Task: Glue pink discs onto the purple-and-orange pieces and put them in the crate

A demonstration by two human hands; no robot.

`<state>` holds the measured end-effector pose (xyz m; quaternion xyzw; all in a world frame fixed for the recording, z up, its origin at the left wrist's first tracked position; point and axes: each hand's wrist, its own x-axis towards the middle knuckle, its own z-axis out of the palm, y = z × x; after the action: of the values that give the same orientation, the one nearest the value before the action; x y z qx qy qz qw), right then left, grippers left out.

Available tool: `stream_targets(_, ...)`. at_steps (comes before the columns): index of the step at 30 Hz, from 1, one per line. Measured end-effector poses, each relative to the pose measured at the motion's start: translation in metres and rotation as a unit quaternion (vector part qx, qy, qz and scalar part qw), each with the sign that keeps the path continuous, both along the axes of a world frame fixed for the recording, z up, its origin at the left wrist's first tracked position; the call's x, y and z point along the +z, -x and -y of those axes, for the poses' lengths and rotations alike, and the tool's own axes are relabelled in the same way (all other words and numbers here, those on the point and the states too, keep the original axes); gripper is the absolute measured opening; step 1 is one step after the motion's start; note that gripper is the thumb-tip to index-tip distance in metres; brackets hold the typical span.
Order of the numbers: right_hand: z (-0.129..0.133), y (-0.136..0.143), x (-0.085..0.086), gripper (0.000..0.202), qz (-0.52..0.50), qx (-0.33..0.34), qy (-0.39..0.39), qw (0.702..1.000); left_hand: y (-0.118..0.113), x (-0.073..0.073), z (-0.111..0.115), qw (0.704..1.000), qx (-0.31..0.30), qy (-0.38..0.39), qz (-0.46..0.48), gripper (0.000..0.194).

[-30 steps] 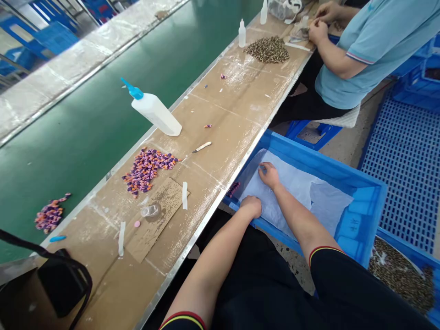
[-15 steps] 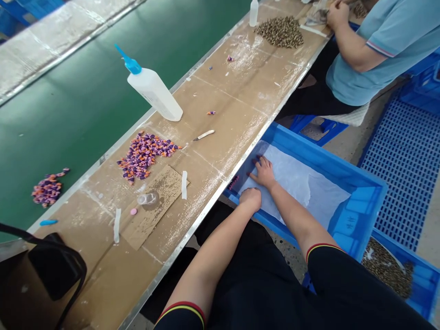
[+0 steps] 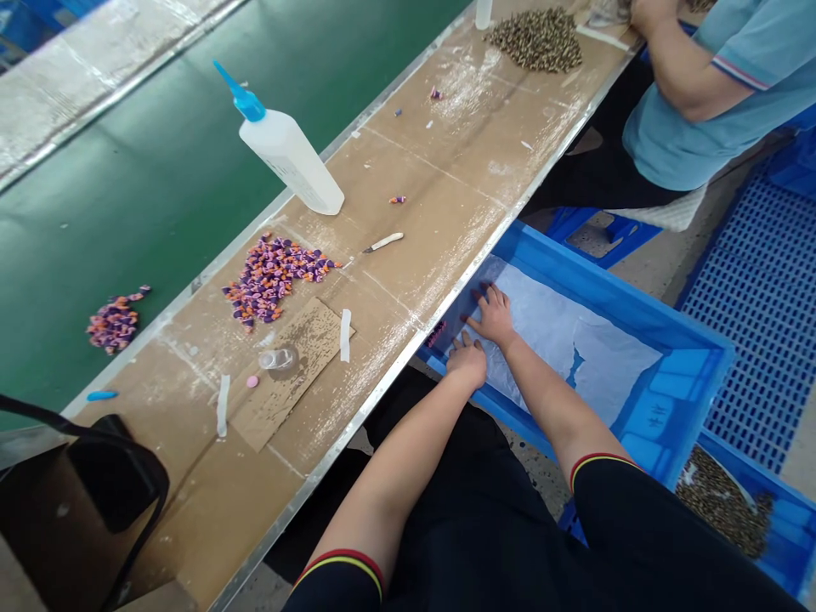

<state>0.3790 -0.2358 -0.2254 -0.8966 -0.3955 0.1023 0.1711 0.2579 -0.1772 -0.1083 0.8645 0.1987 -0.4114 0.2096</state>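
Both hands reach down into a blue crate (image 3: 692, 361) beside the bench. My right hand (image 3: 493, 314) lies with fingers spread on a thin white sheet (image 3: 548, 314) that lines the crate. Just nearer to me, my left hand (image 3: 467, 362) rests on the same sheet near the crate's near edge, its fingers stretched out and apart. Neither hand holds anything that I can see. Small pink and purple pieces (image 3: 437, 333) lie in the crate's corner by the bench, partly hidden under the bench edge. Blue crate floor shows through a gap in the sheet.
On the bench stand a white bottle with a blue nozzle (image 3: 293, 161), a pile of purple and orange pieces (image 3: 274, 276), a small knife (image 3: 383, 242) and cardboard (image 3: 299, 374) with a clear cup (image 3: 278, 360). A co-worker (image 3: 676, 119) sits at the far right.
My left hand's fingers have gone from curled to stretched out on the sheet. A gap showing blue has appeared in the sheet. My right hand stays nearly in place.
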Motion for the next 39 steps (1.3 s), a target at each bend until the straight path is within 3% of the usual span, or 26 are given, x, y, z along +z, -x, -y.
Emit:
stream_targets(3, 0.001, -0.002, 0.009, 0.063, 0.008, -0.041, -0.047, 0.998, 0.001, -0.001, 0.000, 1.000, 0.002, 0.003, 0.001, 0.083)
stream_targets(5, 0.002, -0.006, 0.023, 0.056, 0.045, -0.129, -0.147, 0.980, 0.001, 0.000, 0.001, 1.000, 0.000, 0.007, -0.001, 0.088)
stream_targets(7, -0.001, -0.012, 0.046, 0.053, 0.104, -0.228, -0.272, 0.929, 0.001, 0.002, 0.001, 1.000, 0.000, 0.012, -0.004, 0.092)
stream_targets(9, -0.012, -0.016, 0.079, 0.051, 0.150, -0.267, -0.368, 0.878, 0.003, 0.006, 0.001, 1.000, 0.004, 0.016, -0.002, 0.089)
stream_targets(11, -0.035, -0.018, 0.116, 0.047, 0.148, -0.200, -0.411, 0.877, 0.006, 0.010, 0.002, 1.000, 0.014, 0.017, 0.006, 0.083)
stream_targets(13, -0.070, -0.019, 0.147, 0.042, 0.108, -0.054, -0.380, 0.917, 0.010, 0.014, 0.003, 0.999, 0.025, 0.016, 0.011, 0.078)
stream_targets(15, -0.111, -0.018, 0.168, 0.043, 0.076, 0.079, -0.309, 0.945, 0.012, 0.016, 0.003, 0.999, 0.034, 0.017, 0.011, 0.077)
stream_targets(17, -0.148, -0.016, 0.177, 0.044, 0.059, 0.160, -0.232, 0.958, 0.013, 0.016, 0.002, 0.999, 0.039, 0.018, 0.009, 0.080)
stream_targets(20, -0.181, -0.015, 0.178, 0.032, 0.048, 0.179, -0.159, 0.970, 0.014, 0.014, 0.000, 0.999, 0.045, 0.020, 0.011, 0.083)
stream_targets(23, -0.168, -0.019, 0.178, 0.020, 0.028, 0.141, -0.154, 0.977, 0.015, 0.012, -0.001, 0.998, 0.049, 0.022, 0.023, 0.082)
stream_targets(26, -0.113, -0.027, 0.176, 0.019, 0.033, 0.061, -0.239, 0.969, 0.016, 0.009, -0.001, 0.998, 0.048, 0.024, 0.040, 0.078)
stream_targets(29, -0.038, -0.032, 0.158, 0.032, 0.070, -0.145, -0.337, 0.927, 0.014, 0.004, -0.002, 0.998, 0.042, 0.023, 0.044, 0.078)
stream_targets(31, 0.008, -0.029, 0.135, 0.036, 0.029, -0.287, -0.298, 0.910, 0.011, 0.002, -0.002, 0.998, 0.037, 0.018, 0.039, 0.079)
stream_targets(32, 0.027, -0.025, 0.122, 0.037, -0.017, -0.322, -0.250, 0.913, 0.010, 0.001, -0.002, 0.999, 0.034, 0.015, 0.034, 0.080)
stream_targets(36, 0.069, -0.005, 0.073, 0.029, -0.105, -0.340, -0.150, 0.922, 0.008, -0.001, 0.000, 1.000, 0.018, 0.005, 0.021, 0.088)
stream_targets(39, 0.080, 0.003, 0.058, 0.024, -0.108, -0.351, -0.101, 0.924, 0.010, -0.001, 0.000, 0.999, 0.012, -0.002, 0.034, 0.085)
